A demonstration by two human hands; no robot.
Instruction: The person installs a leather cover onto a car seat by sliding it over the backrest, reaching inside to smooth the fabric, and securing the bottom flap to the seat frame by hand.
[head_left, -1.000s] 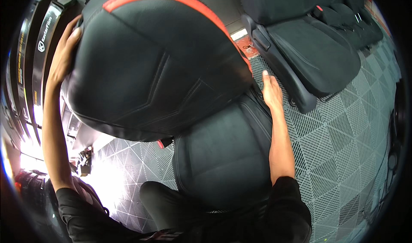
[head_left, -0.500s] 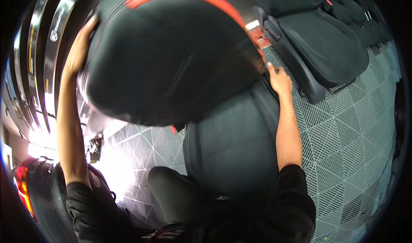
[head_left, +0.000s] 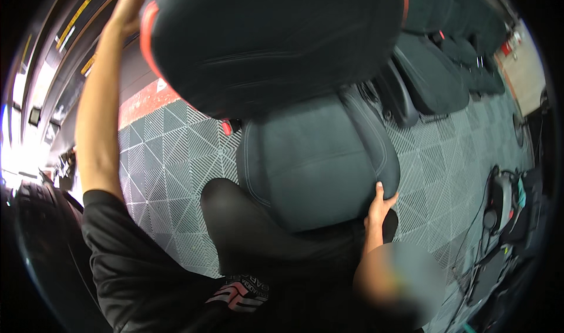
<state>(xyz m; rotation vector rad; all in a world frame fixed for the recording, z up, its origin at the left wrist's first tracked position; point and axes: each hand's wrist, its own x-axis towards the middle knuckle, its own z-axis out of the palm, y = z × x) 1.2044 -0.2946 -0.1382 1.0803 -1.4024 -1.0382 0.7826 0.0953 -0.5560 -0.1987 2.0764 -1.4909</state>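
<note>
In front of me is a black car seat. Its backrest (head_left: pixel 276 45), with red trim along the edges, leans over the rear of the seat cushion (head_left: pixel 311 162). Up at the far left, my left hand (head_left: pixel 129 9) is closed on the backrest's upper edge, with some fingers cut off or hidden. My right hand (head_left: pixel 380 206) grips the cushion's front right corner, thumb on top and the other fingers along its side. A red buckle (head_left: pixel 227 128) shows left of the cushion. Something grey and out of focus (head_left: pixel 411 280) covers part of my right forearm.
Behind to the right stand other black seats (head_left: pixel 432 74). Grey patterned tiles (head_left: pixel 170 162) cover the floor, with a red strip (head_left: pixel 141 104) at the left. Seat parts and cables (head_left: pixel 499 215) lie at the right, and a dark car (head_left: pixel 47 233) is at the lower left.
My right hand has come down from the backrest's side to the cushion's front corner. The backrest has turned and shifted up and right, and my left hand is higher. The view has shifted too.
</note>
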